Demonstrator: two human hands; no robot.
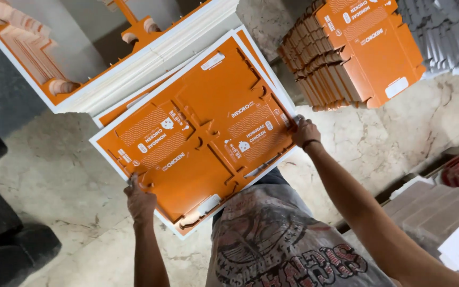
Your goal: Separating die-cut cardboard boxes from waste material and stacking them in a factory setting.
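Both hands, left (140, 201), right (305, 132), clenched on opposite edges of orange die-cut cardboard sheet (203, 133)

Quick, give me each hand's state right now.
Left hand: closed on the near-left edge of the orange die-cut cardboard sheet.
Right hand: closed on the same sheet's right edge.

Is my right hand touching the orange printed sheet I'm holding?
Touching. The head view shows the right hand gripping the edge of the orange sheet.
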